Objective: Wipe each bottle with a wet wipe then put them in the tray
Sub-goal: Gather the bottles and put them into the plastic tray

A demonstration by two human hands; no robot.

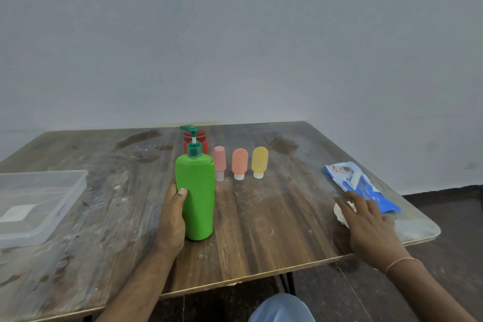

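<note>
My left hand (172, 217) grips a tall green pump bottle (198, 196) that stands upright on the wooden table (274, 230). Behind it a red bottle (201, 138) is mostly hidden. To its right stand three small upside-down bottles in a row: pink (219, 162), orange (239, 162) and yellow (259, 161). My right hand (371, 222) lies over a crumpled white wet wipe (342, 213) near the table's right edge, fingers spread on it. A clear plastic tray (65, 204) sits at the far left with nothing in it.
A blue wet-wipe pack (366, 185) lies just behind my right hand, close to the table's right edge. A grey wall stands behind the table. A knee in light blue cloth (282, 308) shows below the front edge.
</note>
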